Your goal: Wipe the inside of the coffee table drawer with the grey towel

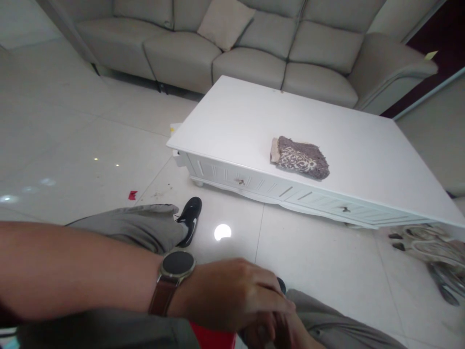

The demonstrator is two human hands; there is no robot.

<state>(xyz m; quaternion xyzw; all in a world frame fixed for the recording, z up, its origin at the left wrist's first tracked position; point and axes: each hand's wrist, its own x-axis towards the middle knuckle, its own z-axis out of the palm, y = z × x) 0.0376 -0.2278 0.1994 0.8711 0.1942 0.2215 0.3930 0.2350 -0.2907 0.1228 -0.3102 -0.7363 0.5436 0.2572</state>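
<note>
My left hand (pixel 236 293), with a watch (pixel 178 264) on a brown strap at the wrist, reaches across the bottom of the view. Its fingers are bent and pressed together over my right hand (pixel 286 329), and the two hands touch. Only part of my right hand shows at the lower edge, its fingers curled under the left. Whether anything lies between the hands is hidden. Beyond them, a folded grey-brown cloth (pixel 300 157) with a white pattern rests near the front edge of the white coffee table (pixel 247 111), out of reach of both hands.
Behind the table stands a grey sofa (pixel 181 53) with a beige cushion (pixel 225 22). A red scrap (pixel 132 195) lies on the tiled floor (pixel 72 126). Something red (pixel 212 337) shows below my left wrist. A crumpled beige item (pixel 432 242) is at the right.
</note>
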